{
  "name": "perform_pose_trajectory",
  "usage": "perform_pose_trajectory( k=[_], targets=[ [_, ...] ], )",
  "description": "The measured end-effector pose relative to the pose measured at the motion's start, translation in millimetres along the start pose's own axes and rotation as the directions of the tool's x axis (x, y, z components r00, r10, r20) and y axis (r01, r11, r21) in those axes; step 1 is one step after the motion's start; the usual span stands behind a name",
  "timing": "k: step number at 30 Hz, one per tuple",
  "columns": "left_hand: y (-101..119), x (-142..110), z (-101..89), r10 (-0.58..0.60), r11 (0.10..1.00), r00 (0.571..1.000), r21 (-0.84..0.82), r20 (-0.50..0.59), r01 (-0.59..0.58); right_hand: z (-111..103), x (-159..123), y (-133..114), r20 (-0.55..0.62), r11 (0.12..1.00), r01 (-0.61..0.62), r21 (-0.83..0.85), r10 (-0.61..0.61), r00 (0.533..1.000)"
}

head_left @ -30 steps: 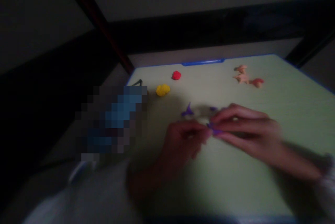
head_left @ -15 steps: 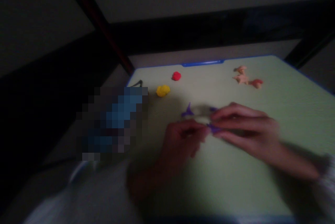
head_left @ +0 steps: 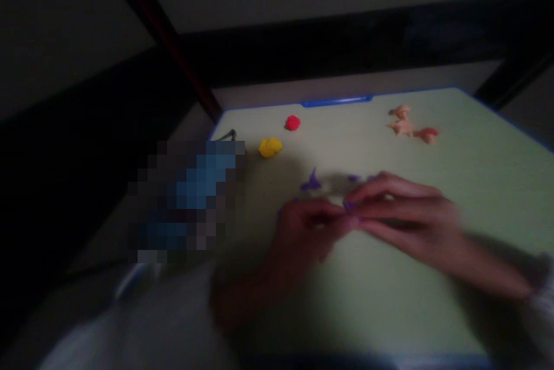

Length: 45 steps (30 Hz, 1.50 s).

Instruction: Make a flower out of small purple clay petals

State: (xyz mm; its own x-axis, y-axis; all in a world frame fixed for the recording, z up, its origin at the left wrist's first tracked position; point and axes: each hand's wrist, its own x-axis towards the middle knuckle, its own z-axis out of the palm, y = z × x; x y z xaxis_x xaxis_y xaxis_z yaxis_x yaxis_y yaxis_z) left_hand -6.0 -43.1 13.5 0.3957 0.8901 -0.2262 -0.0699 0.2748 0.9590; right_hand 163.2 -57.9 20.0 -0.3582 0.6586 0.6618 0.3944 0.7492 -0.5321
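1. Grip: left hand (head_left: 309,228) and right hand (head_left: 411,214) meet, fingertips clamped together on a small purple piece (head_left: 348,205), mostly hidden, over the counter (head_left: 433,312).
2. Step in hand, judged: pinching the piece into shape.
3. Next move, judged: calls for light, even fingertip pressure; material looks soft.
4. Just beyond the hands: pointed purple scrap (head_left: 313,181), purple bit (head_left: 354,178).
5. Farther out: yellow lump (head_left: 270,148), red lump (head_left: 292,122), peach pieces (head_left: 402,127) near the far right.
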Motion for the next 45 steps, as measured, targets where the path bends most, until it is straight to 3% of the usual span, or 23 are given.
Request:
perform_pose_trajectory(
  k=[10,15,26,31,34,37,40,45],
  targets=[
    [0.0,0.0,0.1,-0.014,1.000,1.000,0.007,-0.016,0.014,-0.4,0.1,2.0,-0.005,1.000,0.008,0.004,-0.008,1.000],
    [-2.0,1.2,-1.6,-0.029,0.998,0.999,-0.053,-0.023,0.028,-0.6,-0.8,2.2,-0.040,0.999,-0.044,0.005,0.044,0.998],
    [-0.6,0.5,-2.5,0.004,1.000,0.999,0.021,-0.038,-0.003,0.9,-2.3,2.6,-0.049,0.998,-0.058,0.033,0.060,0.997],
    [2.4,-1.1,-2.2,0.046,0.998,0.996,0.048,-0.079,-0.042,0.1,-1.4,2.5,-0.061,0.986,-0.148,0.083,0.153,0.986],
    [4.0,-1.8,-1.2,0.061,0.997,0.993,0.054,-0.099,-0.055,-1.6,-0.9,2.4,0.009,0.951,-0.267,0.157,0.269,0.963],
    [3.2,-1.7,-1.1,0.034,0.999,0.996,0.033,-0.087,-0.031,-1.2,-1.8,2.1,0.158,0.907,-0.387,0.165,0.363,0.918],
    [1.0,-1.1,-2.1,0.030,0.999,0.997,0.033,-0.064,-0.028,1.2,-3.7,2.3,0.276,0.887,-0.432,0.164,0.379,0.883],
    [-2.2,0.3,-4.1,0.031,0.999,0.999,0.045,-0.031,-0.029,3.0,-5.4,3.1,0.309,0.877,-0.437,0.203,0.366,0.878]
  ],
)
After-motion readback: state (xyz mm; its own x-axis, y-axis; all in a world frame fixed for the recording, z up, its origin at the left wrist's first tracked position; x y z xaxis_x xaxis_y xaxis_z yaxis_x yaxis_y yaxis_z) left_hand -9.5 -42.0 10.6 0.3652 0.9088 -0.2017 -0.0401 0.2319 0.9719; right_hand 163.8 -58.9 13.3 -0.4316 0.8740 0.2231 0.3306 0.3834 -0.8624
